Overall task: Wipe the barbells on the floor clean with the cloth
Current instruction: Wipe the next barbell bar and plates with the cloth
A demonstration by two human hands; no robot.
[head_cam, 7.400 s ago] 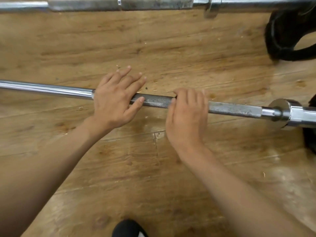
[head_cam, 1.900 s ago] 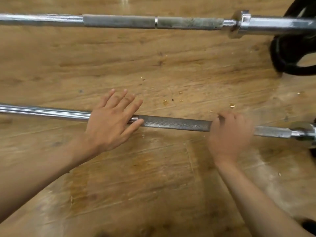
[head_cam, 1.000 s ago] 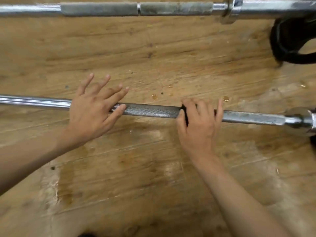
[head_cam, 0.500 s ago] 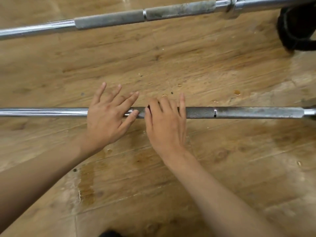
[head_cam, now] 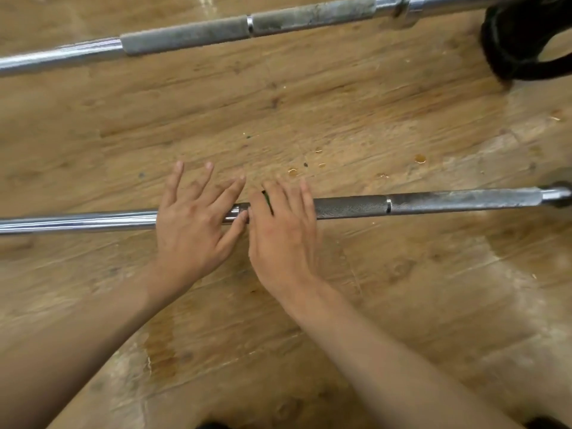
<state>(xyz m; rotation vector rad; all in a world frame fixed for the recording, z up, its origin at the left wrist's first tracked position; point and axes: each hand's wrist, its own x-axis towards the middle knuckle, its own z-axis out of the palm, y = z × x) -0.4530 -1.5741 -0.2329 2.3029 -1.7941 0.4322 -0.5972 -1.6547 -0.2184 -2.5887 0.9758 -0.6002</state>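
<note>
Barbell [head_cam: 349,207] steel lies under both hands, stretched left to right across the wooden floor [head_cam: 371,97]. The right hand [head_cam: 281,239] lies over it from the near side, fingers almost straight and close together, their tips reaching just past its far edge. Under those fingers sits the cloth [head_cam: 266,199], of which only a dark sliver shows in a gap between two of them; the hand presses it down onto the barbell rather than closing round it. How much cloth lies beneath the palm cannot be told. The fingertips are slightly blurred.

Just left of it, thumb nearly touching thumb, the left hand [head_cam: 192,230] rests flat on the barbell, palm down, fingers spread wide and pointing beyond it, holding nothing. It covers the spot where the smooth, shiny length meets the dull knurled length.

Right of the right hand the knurling runs on to a thin bright ring [head_cam: 388,205], then a duller, blotchy stretch, then a collar [head_cam: 557,193] at the picture's edge.

Beyond the barbell, near the right hand's fingertips, a few amber droplets [head_cam: 292,171] sit on the boards. On its near side, between the forearms, a wet stain [head_cam: 161,351] darkens the wood.

Well beyond it, the far barbell [head_cam: 185,38] lies slightly tilted to it, grey and grimy along its grip. A black plate [head_cam: 520,41] sits at that bar's right end.
</note>
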